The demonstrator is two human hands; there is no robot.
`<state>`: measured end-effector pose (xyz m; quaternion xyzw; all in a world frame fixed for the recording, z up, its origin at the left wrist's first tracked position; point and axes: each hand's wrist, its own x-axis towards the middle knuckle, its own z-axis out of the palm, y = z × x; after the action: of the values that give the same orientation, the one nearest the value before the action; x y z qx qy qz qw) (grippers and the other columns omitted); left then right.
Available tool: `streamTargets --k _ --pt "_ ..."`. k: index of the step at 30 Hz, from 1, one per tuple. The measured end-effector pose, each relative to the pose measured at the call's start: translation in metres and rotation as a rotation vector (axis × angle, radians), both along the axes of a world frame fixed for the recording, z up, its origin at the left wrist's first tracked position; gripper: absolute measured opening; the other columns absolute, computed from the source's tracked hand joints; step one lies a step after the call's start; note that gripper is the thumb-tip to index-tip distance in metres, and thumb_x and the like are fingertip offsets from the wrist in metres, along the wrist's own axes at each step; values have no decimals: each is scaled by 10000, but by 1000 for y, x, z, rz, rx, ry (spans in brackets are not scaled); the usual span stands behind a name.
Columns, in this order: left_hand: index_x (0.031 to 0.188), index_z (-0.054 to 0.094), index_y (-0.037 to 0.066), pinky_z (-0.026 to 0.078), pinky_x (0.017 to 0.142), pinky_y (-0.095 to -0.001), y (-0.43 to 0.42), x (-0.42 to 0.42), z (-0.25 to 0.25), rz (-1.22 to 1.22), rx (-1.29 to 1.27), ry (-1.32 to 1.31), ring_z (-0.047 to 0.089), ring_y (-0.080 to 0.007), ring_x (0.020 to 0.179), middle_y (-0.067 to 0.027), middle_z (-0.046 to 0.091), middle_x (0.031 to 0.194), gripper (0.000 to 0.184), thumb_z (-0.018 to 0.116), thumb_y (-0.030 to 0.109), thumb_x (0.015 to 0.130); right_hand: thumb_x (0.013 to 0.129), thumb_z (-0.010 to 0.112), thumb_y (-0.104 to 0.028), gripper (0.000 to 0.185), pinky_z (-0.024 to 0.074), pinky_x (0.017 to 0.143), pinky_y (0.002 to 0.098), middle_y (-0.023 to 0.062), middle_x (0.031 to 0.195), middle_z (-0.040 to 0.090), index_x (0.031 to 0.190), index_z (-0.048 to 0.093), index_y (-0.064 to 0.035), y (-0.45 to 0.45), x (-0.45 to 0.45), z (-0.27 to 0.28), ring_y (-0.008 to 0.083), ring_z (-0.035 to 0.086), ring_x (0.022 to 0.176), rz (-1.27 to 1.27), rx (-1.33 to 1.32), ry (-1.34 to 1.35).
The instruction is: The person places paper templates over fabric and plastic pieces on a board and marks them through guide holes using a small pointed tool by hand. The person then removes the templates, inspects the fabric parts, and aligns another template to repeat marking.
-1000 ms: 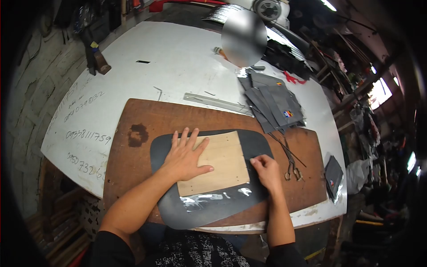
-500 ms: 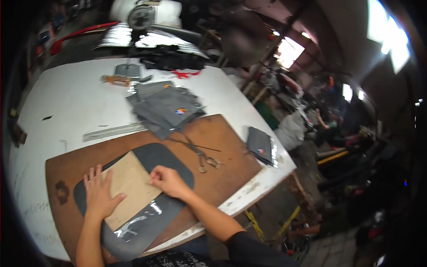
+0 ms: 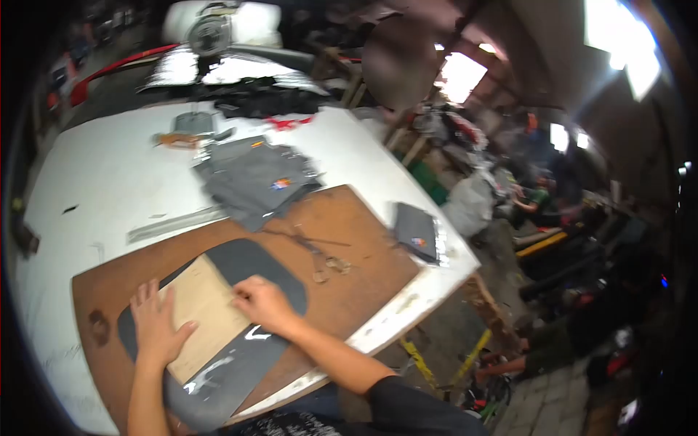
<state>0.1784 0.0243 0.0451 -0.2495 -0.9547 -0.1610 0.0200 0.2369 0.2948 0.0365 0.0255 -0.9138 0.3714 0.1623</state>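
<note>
A tan, straight-edged card or paper piece lies on a dark grey sheet with rounded corners. Shiny clear plastic shows at the sheet's near part. My left hand is spread flat on the left side of the tan piece, thumb pointing inward. At the piece's right edge, my right hand is closed in a pinch. Whatever sits between its fingertips, if anything, is too small to make out. Scissors lie beyond the right hand, beside a thin dark rod.
Under the work lies a brown board on a white table. Farther back are stacked grey pieces with small colourful labels, a metal ruler-like strip and black cloth. A folded grey packet rests near the right edge.
The whole view has shifted slightly. Both hands keep nearly the same places on the tan piece, the left flat and the right pinched at its edge.
</note>
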Motion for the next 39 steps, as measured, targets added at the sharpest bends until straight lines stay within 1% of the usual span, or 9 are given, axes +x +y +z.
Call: streamTargets --k 3,5,7,8,11,15,19,24,39 --pt "1522 450 58 141 1222 -638 5 1 21 -25 -56 -42 216 -483 1506 -269 281 1626 933 757 556 795 860 751 -195 248 558 814 429 166 1005 705 1044 742 -30 0 4 12 341 690 922 5 17 -55" --pt "1539 437 79 145 1216 -648 0 -3 6 -20 -114 7 216 -479 1509 -276 270 1627 935 659 669 849 850 786 -177 278 549 694 357 143 900 713 1050 709 0 -1 2 16 217 684 752 23 -128 -160" --pt "1541 433 78 137 1221 -644 -7 -5 -11 -10 -66 21 198 -482 1517 -282 258 1630 935 621 698 867 859 793 -165 297 520 650 313 113 804 697 1067 680 14 4 -8 -3 151 645 706 87 -414 -324" --pt "1539 435 78 136 1220 -644 -7 -7 -12 -17 -44 26 195 -484 1518 -285 258 1628 925 612 697 876 865 791 -157 293 511 642 307 99 777 684 1064 668 19 1 -9 9 135 628 694 85 -337 -375" --pt "1533 443 84 139 1219 -646 -13 -10 -18 -42 55 80 197 -493 1516 -284 259 1627 840 591 645 925 868 792 -141 268 485 612 311 75 721 655 1024 650 25 0 -13 11 119 576 654 122 -290 -401" --pt "1521 456 90 173 1208 -652 -39 -5 -6 -5 90 109 260 -487 1494 -255 291 1624 706 611 506 972 889 765 -86 194 481 640 273 76 787 699 994 644 24 8 -16 5 95 608 707 117 -216 -378" --pt "1452 533 77 220 1183 -662 -70 30 13 53 129 98 349 -470 1447 -216 401 1572 591 641 408 974 918 725 -46 144 476 654 243 48 817 712 994 633 34 -1 -11 17 68 603 722 111 -397 -404" --pt "1353 629 93 272 1149 -684 -84 91 -5 30 179 15 389 -450 1424 -128 505 1515 442 644 321 975 944 687 -24 118 486 668 221 58 843 727 1010 617 43 0 -10 5 64 631 741 107 -517 -433" --pt "1346 624 83 271 1156 -688 -83 99 -14 50 190 13 381 -426 1442 -126 518 1500 468 681 318 945 967 669 -27 121 482 681 197 53 865 728 1041 604 44 -5 -5 10 53 635 749 131 -521 -451"
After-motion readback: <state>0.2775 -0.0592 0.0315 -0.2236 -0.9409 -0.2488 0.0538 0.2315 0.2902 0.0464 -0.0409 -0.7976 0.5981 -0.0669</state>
